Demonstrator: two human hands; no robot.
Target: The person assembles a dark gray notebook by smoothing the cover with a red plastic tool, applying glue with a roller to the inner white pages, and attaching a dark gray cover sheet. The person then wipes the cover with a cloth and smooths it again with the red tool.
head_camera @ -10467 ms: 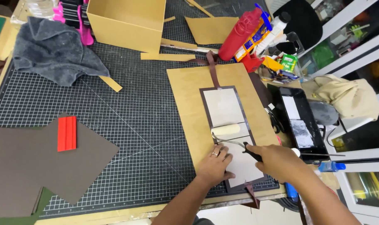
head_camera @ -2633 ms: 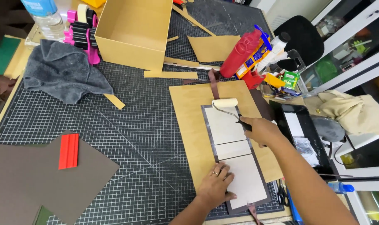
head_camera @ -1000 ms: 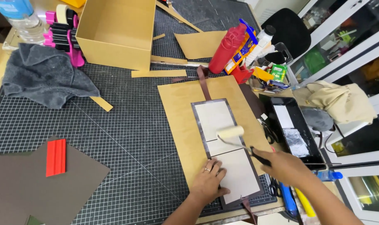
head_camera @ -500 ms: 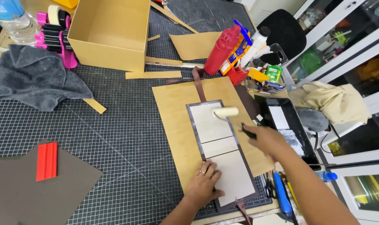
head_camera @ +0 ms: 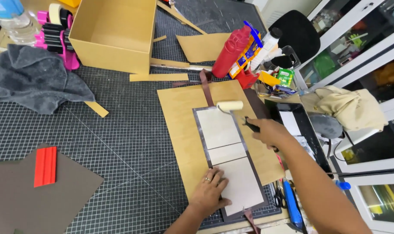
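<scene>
Right hand: the right hand (head_camera: 269, 132) is closed around the black handle of a small foam roller (head_camera: 230, 106), grip clamped on it; the pale roller head rests at the far end of the panel strip
Left hand: the left hand (head_camera: 211, 192) lies flat, fingers spread and together with nothing grasped, pressing on the near panel and the brown card beside it
Panel strip: three white panels (head_camera: 225, 151) lie in a row on a dark backing sheet (head_camera: 263, 194), which sits on a sheet of brown card (head_camera: 179, 117) on the gridded cutting mat (head_camera: 119, 143) covering the tabletop
Handling of the roller: probably light, with a stiff handle and a soft sleeve that gives under pressure; best taken at the handle, well back from the head, as it is now
Handling of the panels: they look thin, stiff and light, likely to slide on the backing unless pinned; best steadied with a flat palm near an edge, away from the roller's path
Ribbon: a dark strip (head_camera: 205, 84) runs out from under the far end of the panels
Nearby, right: a black tray (head_camera: 312, 136) just beside the card, a red bottle (head_camera: 231, 52) beyond it
Nearby, left: an open cardboard box (head_camera: 114, 34), a grey cloth (head_camera: 36, 82), a red scraper (head_camera: 45, 166) on a grey sheet (head_camera: 53, 199)
</scene>
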